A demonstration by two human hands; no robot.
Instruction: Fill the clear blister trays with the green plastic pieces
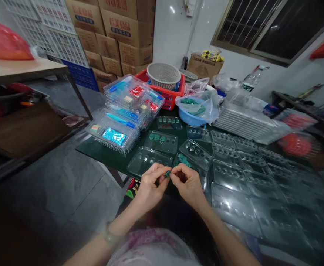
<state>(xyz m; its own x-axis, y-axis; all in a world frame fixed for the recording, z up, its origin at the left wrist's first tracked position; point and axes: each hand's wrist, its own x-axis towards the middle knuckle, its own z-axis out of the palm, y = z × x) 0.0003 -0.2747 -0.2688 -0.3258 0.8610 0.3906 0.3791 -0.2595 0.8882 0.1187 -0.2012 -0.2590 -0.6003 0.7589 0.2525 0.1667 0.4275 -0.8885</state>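
Above the table's near edge, my left hand (152, 183) and my right hand (189, 181) meet, both closed in a fingertip pinch on one small dark-green piece (167, 174). Its exact kind is too small to tell. Just beyond my left hand lies a clear plastic tray (135, 162) with moulded hollows. Another clear tray (167, 147) behind it holds several green pieces (157, 137) in a row. Close to my right hand, more green pieces (183, 159) lie loose, partly under a tilted clear tray (196, 152).
Filled clear packs (114, 131) are stacked on the table's left. Behind stand a red basket (169, 101) with a grey colander (163, 74) and a blue basin (191, 117) of green pieces in a bag. Rows of clear trays (230, 171) cover the right. Cartons (131, 29) stand behind.
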